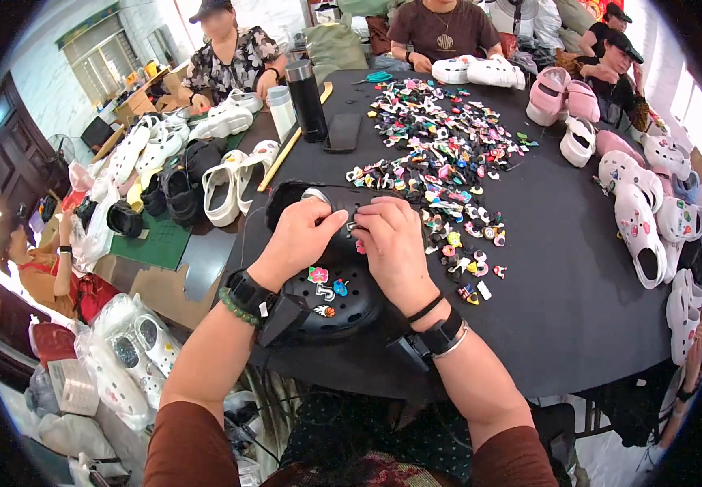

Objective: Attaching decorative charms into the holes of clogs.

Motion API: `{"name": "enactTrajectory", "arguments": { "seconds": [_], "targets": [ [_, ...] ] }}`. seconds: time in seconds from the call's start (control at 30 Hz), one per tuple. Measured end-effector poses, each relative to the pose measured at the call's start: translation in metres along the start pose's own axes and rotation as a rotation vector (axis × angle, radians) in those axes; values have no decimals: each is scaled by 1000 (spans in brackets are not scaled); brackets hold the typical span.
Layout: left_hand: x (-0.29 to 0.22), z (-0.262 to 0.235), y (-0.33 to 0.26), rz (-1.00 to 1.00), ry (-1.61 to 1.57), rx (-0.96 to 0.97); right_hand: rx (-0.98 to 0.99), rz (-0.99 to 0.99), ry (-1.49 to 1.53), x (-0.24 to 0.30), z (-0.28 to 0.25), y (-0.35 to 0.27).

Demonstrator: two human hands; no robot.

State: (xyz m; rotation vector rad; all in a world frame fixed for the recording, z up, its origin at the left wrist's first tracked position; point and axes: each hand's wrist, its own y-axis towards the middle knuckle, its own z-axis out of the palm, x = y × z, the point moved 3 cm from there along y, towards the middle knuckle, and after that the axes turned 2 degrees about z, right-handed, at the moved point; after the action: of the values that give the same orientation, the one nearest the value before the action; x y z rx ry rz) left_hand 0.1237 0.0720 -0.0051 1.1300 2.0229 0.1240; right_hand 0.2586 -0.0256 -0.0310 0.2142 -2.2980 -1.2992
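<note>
A black clog (339, 312) lies on the table right in front of me. Its holed top carries a pink flower charm (317, 275), a letter-shaped charm, a blue charm and a flaming-ball charm. Beyond it, my left hand (306, 235) is closed on more black shoe, its thumb pressing toward the middle; I cannot tell if this is a second clog. My right hand (391, 239) meets it there, fingertips pinched together at the black surface. A bit of pink shows under those fingers, but what they pinch is mostly hidden.
A heap of small colourful charms (440, 142) spreads beyond my hands to the right. A phone (343, 132), a black bottle (306, 101) and a white bottle stand back left. White and pink clogs (639, 231) line the right edge. Co-workers sit around the table.
</note>
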Motion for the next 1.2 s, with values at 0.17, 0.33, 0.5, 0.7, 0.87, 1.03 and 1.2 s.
{"name": "enactTrajectory", "arguments": {
  "seconds": [0.17,0.33,0.5,0.7,0.87,1.03,1.2],
  "targets": [
    [-3,-1,0,14,4,-4,10,55,151,-4,3,-1],
    [-2,-2,0,-35,17,-1,30,44,156,-3,4,1],
    [-2,-1,0,16,47,-1,-44,93,131,-4,-2,3],
    [-11,1,3,127,68,-19,104,138,-100,1,-5,10],
    [-16,2,1,143,57,-30,115,94,-45,2,-17,10],
    [-12,2,1,121,89,-35,90,45,-93,3,-17,9],
    [-11,2,2,91,46,-17,59,9,-90,0,-14,5]
  ]
}}
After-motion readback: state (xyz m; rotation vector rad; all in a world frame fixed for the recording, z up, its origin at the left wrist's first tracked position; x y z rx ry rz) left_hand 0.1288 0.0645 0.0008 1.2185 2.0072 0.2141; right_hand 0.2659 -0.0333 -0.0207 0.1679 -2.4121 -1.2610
